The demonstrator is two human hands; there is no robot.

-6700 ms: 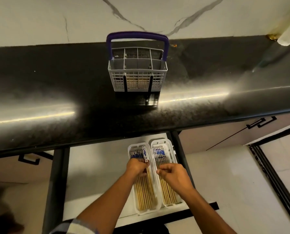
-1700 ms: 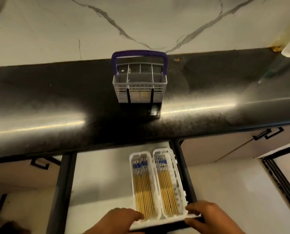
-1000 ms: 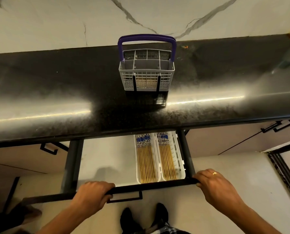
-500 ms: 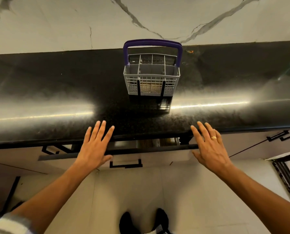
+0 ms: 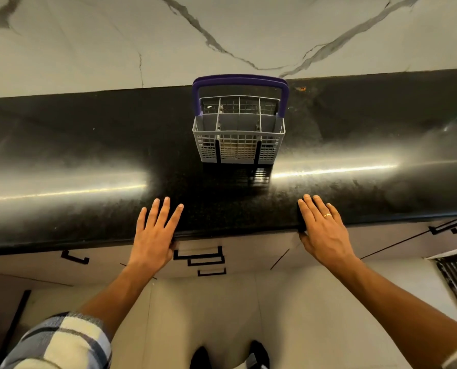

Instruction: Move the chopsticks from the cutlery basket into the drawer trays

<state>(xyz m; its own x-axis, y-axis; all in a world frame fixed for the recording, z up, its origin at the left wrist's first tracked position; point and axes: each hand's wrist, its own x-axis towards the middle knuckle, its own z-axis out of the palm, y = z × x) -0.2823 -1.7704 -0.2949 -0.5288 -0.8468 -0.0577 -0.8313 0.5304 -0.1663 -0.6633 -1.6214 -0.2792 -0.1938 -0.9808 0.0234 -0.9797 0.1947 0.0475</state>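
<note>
The grey cutlery basket [image 5: 238,145] with a purple handle stands on the black countertop [image 5: 89,161], near the wall. No chopsticks show above its rim. The drawer [image 5: 238,251] below the counter edge is pushed in, so the trays and chopsticks are hidden. My left hand [image 5: 154,233] lies flat with straight fingers over the counter's front edge, left of the drawer handle. My right hand [image 5: 323,230], with a ring on it, lies the same way at the right. Neither hand holds anything.
A white marble wall [image 5: 222,35] rises behind the counter. Black handles [image 5: 199,258] mark the stacked drawer fronts below; further handles [image 5: 448,226] sit on the cabinets to the right. My feet [image 5: 230,355] stand on the pale tiled floor.
The drawer with the filled trays has been pushed fully in. Both hands let go of its front edge and now lie flat over the counter's edge.
</note>
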